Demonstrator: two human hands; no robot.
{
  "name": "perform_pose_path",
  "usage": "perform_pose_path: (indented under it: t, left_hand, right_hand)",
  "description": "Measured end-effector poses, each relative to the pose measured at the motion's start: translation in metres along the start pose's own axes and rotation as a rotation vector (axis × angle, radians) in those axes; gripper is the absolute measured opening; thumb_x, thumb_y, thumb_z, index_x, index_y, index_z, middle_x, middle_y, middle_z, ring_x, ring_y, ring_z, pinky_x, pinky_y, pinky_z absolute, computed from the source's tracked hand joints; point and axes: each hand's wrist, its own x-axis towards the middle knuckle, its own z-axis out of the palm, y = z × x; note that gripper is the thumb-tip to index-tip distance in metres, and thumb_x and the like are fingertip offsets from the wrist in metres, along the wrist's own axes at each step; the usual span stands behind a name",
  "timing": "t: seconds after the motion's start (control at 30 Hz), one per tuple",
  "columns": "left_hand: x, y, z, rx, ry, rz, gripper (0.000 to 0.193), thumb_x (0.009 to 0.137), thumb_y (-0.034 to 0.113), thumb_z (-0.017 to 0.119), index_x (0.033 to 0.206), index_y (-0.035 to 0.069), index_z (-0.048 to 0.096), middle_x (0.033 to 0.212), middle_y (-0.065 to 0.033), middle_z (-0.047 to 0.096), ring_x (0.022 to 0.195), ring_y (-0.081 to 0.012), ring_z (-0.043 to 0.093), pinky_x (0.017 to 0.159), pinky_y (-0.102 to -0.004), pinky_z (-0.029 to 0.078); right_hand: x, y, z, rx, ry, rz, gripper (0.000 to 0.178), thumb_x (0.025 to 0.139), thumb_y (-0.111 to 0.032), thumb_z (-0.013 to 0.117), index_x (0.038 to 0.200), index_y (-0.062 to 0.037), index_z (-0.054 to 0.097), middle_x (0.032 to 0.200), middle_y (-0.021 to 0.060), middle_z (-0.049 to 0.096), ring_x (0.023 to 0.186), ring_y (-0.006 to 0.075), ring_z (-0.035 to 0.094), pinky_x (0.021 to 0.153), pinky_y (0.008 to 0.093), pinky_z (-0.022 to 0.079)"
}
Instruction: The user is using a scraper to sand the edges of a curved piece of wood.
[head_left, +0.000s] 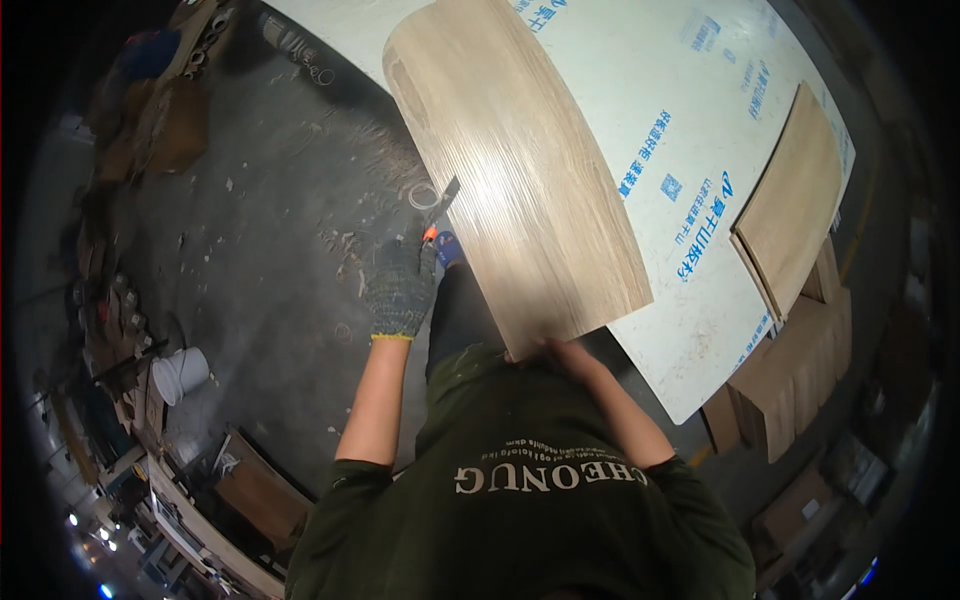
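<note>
A long wood-grain board (530, 190) lies on a white sheet-covered table (690, 370), its left long edge hanging past the table. My left hand (402, 285), in a grey knitted glove with a yellow cuff, is closed round a utility knife (431, 230) with an orange part. The knife's blade points up along the board's left edge, touching or very near it. At the board's near end, my bare right hand (560, 353) grips the edge by the corner close to my body; most of its fingers are hidden.
Shorter wood-grain boards (795, 200) lie stacked at the table's right side. Cardboard boxes (795, 370) stand below them. Thin curled shavings (345, 245) litter the grey floor on the left. A white bucket (181, 375) and a wood-framed panel (262, 490) are at the lower left.
</note>
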Motion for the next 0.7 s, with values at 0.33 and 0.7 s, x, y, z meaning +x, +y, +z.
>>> perform_pose_path:
  t: [0.33, 0.7]
  left_hand:
    - [0.007, 0.008, -0.017, 0.041, -0.165, -0.150, 0.038, 0.092, 0.030, 0.054, 0.125, 0.009, 0.057, 0.099, -0.0226, 0.064, 0.091, -0.0386, 0.061, 0.079, -0.0497, 0.047]
    - [0.087, -0.035, 0.000, 0.112, -0.201, -0.223, 0.042, 0.096, 0.041, 0.045, 0.125, 0.014, 0.057, 0.105, -0.0234, 0.064, 0.094, -0.0403, 0.062, 0.082, -0.0517, 0.049]
  right_hand:
    - [-0.010, 0.037, -0.015, 0.011, 0.180, 0.005, 0.040, 0.098, -0.024, 0.047, 0.120, 0.0078, 0.056, 0.113, 0.0170, 0.066, 0.110, 0.0265, 0.061, 0.095, 0.0338, 0.045]
    - [-0.014, 0.027, -0.009, -0.138, 0.449, 0.169, 0.036, 0.095, -0.034, 0.057, 0.095, 0.0001, 0.066, 0.084, 0.0029, 0.064, 0.077, 0.0126, 0.054, 0.073, 0.0257, 0.042]
